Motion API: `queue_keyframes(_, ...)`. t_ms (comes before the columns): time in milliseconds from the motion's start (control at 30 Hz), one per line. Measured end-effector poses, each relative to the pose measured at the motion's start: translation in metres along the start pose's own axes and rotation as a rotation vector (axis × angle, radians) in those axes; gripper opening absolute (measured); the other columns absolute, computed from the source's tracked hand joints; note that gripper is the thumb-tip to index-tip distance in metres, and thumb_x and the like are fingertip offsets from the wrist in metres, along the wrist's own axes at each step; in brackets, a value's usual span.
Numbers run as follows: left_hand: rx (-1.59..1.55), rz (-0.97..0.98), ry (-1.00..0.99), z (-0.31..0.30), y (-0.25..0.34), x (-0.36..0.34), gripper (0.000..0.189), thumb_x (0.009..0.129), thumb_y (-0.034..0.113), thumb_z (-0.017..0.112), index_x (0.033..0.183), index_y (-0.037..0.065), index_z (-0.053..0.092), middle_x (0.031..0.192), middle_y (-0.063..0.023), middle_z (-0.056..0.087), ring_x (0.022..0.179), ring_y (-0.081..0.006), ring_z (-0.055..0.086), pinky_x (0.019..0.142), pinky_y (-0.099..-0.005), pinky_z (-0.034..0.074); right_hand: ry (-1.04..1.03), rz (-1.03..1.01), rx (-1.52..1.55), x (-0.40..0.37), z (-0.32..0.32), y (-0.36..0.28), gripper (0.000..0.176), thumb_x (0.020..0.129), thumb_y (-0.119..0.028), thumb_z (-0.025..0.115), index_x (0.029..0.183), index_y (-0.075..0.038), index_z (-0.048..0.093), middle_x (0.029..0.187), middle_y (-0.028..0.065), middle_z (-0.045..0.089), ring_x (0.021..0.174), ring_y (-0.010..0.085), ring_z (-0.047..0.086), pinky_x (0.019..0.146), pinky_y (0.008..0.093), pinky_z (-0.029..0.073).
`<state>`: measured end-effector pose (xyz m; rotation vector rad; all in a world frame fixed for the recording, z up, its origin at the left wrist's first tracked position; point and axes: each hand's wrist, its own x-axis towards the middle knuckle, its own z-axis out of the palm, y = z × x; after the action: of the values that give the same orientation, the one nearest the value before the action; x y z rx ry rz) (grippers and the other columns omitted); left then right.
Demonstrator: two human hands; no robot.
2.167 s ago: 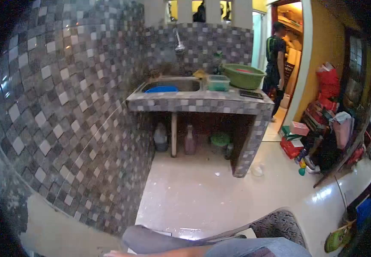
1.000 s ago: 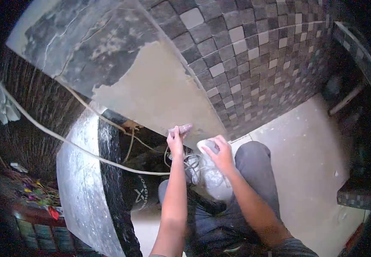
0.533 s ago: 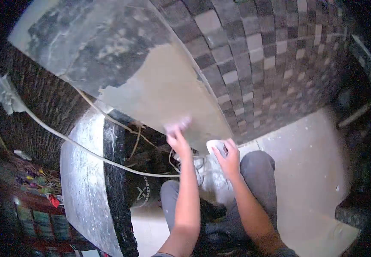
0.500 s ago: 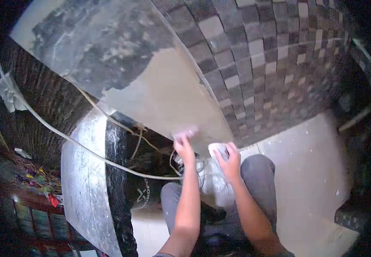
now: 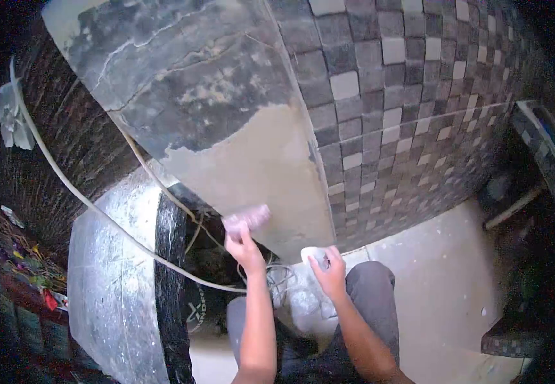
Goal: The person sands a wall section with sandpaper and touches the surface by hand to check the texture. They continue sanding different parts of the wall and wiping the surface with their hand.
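My left hand (image 5: 248, 251) is closed on a pinkish, oblong pad-like thing (image 5: 248, 219), blurred by motion. It overlaps the lower part of a wall strip whose beige smooth coat (image 5: 266, 168) gives way above to a patchy dark grey surface (image 5: 181, 77). Lower and to the right, my right hand (image 5: 331, 274) grips a white piece with a rounded edge (image 5: 314, 255), partly hidden by the fingers; its kind cannot be made out. Under the hands, between my knees, lies a clear plastic bag (image 5: 306, 302).
Grey mosaic tiles (image 5: 380, 96) cover the wall at right. A pale hose (image 5: 123, 235) runs across the left side past a shiny panel (image 5: 114, 275). Below it stands a dark round container (image 5: 195, 307) with a logo. Pale floor (image 5: 437, 275) spreads at right.
My view has shifted, so the wall sits further right. The left hand with the pinkish pad has moved left along the beige coat; the right hand still holds the white piece.
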<state>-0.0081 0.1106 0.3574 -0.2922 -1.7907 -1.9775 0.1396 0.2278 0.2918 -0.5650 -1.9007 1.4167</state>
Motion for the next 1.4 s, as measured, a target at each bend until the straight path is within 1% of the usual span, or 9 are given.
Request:
queue_keyframes(200, 0.025, -0.541, -0.029, -0.076, -0.061, -0.107, 0.016, 0.094, 0.015, 0.061, 0.089, 0.001, 0.065, 0.088, -0.0031, 0.066, 0.081, -0.0122, 0.060, 0.076, -0.0290, 0.048, -0.015, 0.003, -0.058, -0.010, 0.006, 0.008, 0.025, 0.079, -0.014, 0.076, 0.089, 0.004, 0.061, 0.075, 0.0109, 0.051, 0.066, 0.0210, 0.050, 0.063, 0.0322, 0.042)
queue_keyframes(367, 0.229, -0.667, -0.228, -0.078, -0.032, -0.116, 0.018, 0.094, 0.017, 0.064, 0.099, 0.001, 0.065, 0.091, -0.0039, 0.067, 0.082, -0.0114, 0.060, 0.076, -0.0270, 0.048, -0.031, -0.010, -0.085, -0.015, 0.018, 0.030, 0.022, 0.087, -0.009, 0.063, 0.106, 0.003, 0.061, 0.090, 0.0157, 0.056, 0.083, 0.0308, 0.058, 0.075, 0.0366, 0.046)
queue_keyframes(600, 0.246, -0.418, -0.286, -0.104, -0.017, -0.123, 0.018, 0.096, 0.020, 0.063, 0.098, 0.002, 0.064, 0.095, -0.0052, 0.067, 0.085, -0.0118, 0.060, 0.079, -0.0276, 0.048, 0.001, 0.025, -0.101, -0.012, 0.005, 0.030, 0.029, 0.094, -0.013, 0.056, 0.118, 0.003, 0.059, 0.098, 0.0197, 0.065, 0.090, 0.0312, 0.063, 0.083, 0.0370, 0.048)
queue_keyframes(700, 0.085, -0.645, -0.238, -0.121, -0.053, -0.137, 0.031, 0.096, 0.023, 0.064, 0.111, -0.003, 0.059, 0.101, -0.0077, 0.066, 0.088, -0.0148, 0.061, 0.083, -0.0301, 0.049, 0.007, 0.136, 0.025, -0.014, 0.007, 0.035, 0.031, 0.099, -0.019, 0.050, 0.119, 0.004, 0.056, 0.094, 0.0231, 0.066, 0.085, 0.0364, 0.065, 0.079, 0.0381, 0.049)
queue_keyframes(800, -0.002, -0.653, -0.220, -0.118, -0.062, -0.133, 0.049, 0.091, 0.029, 0.070, 0.119, -0.007, 0.054, 0.106, -0.0110, 0.065, 0.093, -0.0185, 0.062, 0.086, -0.0321, 0.049, -0.140, 0.209, -0.005, -0.015, 0.004, 0.011, 0.032, 0.098, -0.018, 0.054, 0.122, 0.004, 0.054, 0.097, 0.0185, 0.066, 0.095, 0.0227, 0.064, 0.085, 0.0353, 0.049)
queue_keyframes(867, 0.287, -0.455, -0.221, -0.109, -0.063, -0.134, 0.052, 0.089, 0.032, 0.073, 0.118, -0.008, 0.055, 0.105, -0.0112, 0.065, 0.093, -0.0194, 0.062, 0.085, -0.0323, 0.049, -0.263, 0.204, -0.082, -0.018, 0.008, 0.024, 0.033, 0.098, -0.019, 0.054, 0.121, 0.004, 0.054, 0.095, 0.0188, 0.065, 0.093, 0.0260, 0.064, 0.085, 0.0362, 0.049)
queue_keyframes(1000, 0.155, -0.602, -0.409, -0.112, -0.074, -0.137, 0.050, 0.086, 0.033, 0.075, 0.117, -0.003, 0.057, 0.104, -0.0113, 0.065, 0.090, -0.0195, 0.061, 0.083, -0.0325, 0.049, -0.381, -0.045, -0.209, -0.032, 0.022, 0.046, 0.037, 0.096, -0.023, 0.057, 0.124, 0.002, 0.053, 0.102, 0.0203, 0.063, 0.094, 0.0325, 0.063, 0.087, 0.0381, 0.048)
queue_keyframes(1167, -0.078, -0.567, -0.532, -0.111, -0.107, -0.152, 0.067, 0.086, -0.001, 0.070, 0.142, 0.007, 0.033, 0.107, -0.0116, 0.063, 0.098, -0.0198, 0.064, 0.079, -0.0306, 0.057, -0.481, -0.098, -0.236, -0.036, 0.022, 0.044, 0.043, 0.085, -0.009, 0.058, 0.127, 0.001, 0.053, 0.107, 0.0201, 0.056, 0.101, 0.0353, 0.057, 0.090, 0.0381, 0.046)
queue_keyframes(1400, -0.129, -0.722, -0.701, -0.115, -0.104, -0.150, 0.032, 0.092, 0.006, 0.064, 0.123, -0.001, 0.057, 0.105, -0.0078, 0.065, 0.095, -0.0152, 0.064, 0.080, -0.0280, 0.054, -0.548, -0.178, -0.223, -0.035, 0.020, 0.040, 0.046, 0.075, 0.003, 0.056, 0.120, -0.002, 0.063, 0.104, 0.0161, 0.051, 0.096, 0.0324, 0.055, 0.088, 0.0362, 0.046)
